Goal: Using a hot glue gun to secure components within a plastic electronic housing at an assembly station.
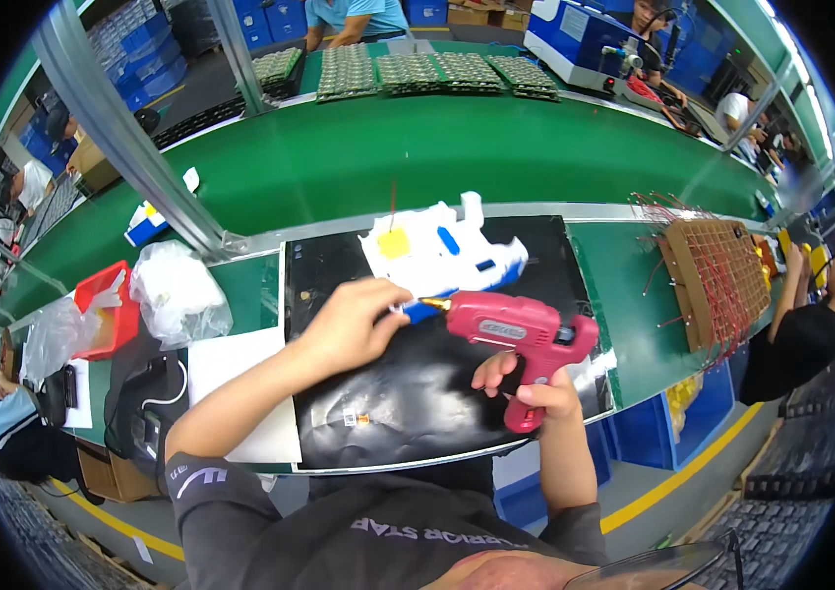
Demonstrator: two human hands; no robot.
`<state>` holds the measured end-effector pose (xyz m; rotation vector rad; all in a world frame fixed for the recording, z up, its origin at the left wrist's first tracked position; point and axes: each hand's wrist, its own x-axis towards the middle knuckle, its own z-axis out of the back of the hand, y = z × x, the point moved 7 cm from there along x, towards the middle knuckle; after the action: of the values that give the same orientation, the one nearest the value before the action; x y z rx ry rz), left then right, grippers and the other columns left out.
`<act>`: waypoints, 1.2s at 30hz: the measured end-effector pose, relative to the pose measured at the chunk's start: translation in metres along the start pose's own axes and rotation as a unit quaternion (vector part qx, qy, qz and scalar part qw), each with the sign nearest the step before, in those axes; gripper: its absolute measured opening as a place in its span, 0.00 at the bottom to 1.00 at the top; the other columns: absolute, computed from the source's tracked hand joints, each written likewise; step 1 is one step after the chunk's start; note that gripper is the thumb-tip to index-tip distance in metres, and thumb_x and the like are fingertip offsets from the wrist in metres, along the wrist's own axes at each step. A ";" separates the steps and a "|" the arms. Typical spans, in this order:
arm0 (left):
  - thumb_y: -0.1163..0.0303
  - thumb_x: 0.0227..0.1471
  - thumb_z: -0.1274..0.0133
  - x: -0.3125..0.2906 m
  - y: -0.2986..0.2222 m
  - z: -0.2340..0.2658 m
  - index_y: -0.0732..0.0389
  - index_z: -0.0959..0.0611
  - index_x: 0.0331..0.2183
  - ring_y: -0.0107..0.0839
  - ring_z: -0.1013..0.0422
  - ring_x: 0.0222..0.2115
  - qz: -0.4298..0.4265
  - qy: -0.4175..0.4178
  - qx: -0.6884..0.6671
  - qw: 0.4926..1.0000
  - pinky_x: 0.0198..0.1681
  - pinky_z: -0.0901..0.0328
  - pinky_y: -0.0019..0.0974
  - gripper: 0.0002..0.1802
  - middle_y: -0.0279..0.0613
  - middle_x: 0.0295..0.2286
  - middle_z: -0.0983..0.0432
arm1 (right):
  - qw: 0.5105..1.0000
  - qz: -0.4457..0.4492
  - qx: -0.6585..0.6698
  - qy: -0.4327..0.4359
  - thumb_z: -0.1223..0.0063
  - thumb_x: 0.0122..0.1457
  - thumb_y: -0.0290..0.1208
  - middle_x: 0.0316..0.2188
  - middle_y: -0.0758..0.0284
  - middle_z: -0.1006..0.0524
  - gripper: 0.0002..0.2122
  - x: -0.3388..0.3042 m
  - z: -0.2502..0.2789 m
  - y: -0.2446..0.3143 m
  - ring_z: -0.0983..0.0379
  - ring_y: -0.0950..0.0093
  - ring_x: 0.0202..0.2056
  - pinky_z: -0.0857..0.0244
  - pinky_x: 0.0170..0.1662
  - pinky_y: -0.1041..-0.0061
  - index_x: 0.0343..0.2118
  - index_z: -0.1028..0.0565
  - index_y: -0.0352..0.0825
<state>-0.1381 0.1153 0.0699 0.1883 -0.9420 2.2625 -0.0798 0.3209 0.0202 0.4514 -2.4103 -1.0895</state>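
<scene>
My right hand (545,395) is wrapped around the handle of a red hot glue gun (504,321). The gun points left, its brass-coloured nozzle close to the fingertips of my left hand (351,323). Those fingers are pinched together at the near blue edge of a white and blue plastic casing (419,267); whether they also hold something small is hard to see. On the casing are a yellow square (394,243) and a blue oblong piece (449,240). It lies on a black mat (368,393), partly hidden behind the gun.
Right of the mat stands a cardboard box with a divided grid (722,280) and red wires. On the left are a red bin (115,320), a plastic bag (178,293) and white paper (240,379). Beyond runs a green conveyor belt (358,147); circuit boards (437,74) are stacked past it. Other people sit nearby.
</scene>
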 end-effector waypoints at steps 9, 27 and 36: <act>0.74 0.46 0.42 -0.066 -0.032 -0.026 0.66 0.21 0.36 0.48 0.26 0.35 -0.007 0.034 -0.040 0.999 0.39 0.30 0.41 0.12 0.50 0.34 0.24 | 0.982 -0.043 -0.112 -0.148 0.37 0.41 0.31 0.31 0.57 0.25 0.21 -0.017 0.005 0.009 0.26 0.59 0.39 0.33 0.46 0.63 0.38 0.31 0.30; 0.68 0.48 0.43 -0.040 0.014 0.010 0.67 0.22 0.39 0.50 0.29 0.43 0.067 -0.115 -0.013 0.991 0.48 0.35 0.44 0.17 0.54 0.40 0.25 | 0.973 -0.041 -0.169 -0.153 0.41 0.47 0.29 0.36 0.58 0.24 0.19 -0.012 -0.007 0.013 0.28 0.63 0.42 0.35 0.44 0.67 0.42 0.31 0.29; 0.65 0.46 0.37 -0.010 0.102 -0.037 0.70 0.18 0.39 0.35 0.21 0.34 0.239 -0.015 -0.159 0.958 0.39 0.28 0.33 0.20 0.53 0.33 0.19 | 0.969 -0.047 -0.196 -0.140 0.45 0.50 0.23 0.39 0.58 0.23 0.15 0.001 0.002 0.009 0.28 0.72 0.42 0.36 0.47 0.72 0.43 0.29 0.28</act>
<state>-0.1908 0.0819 -0.0196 -0.1681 -1.4779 2.4916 -0.0825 0.3274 0.0268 0.2935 -2.3326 -1.7290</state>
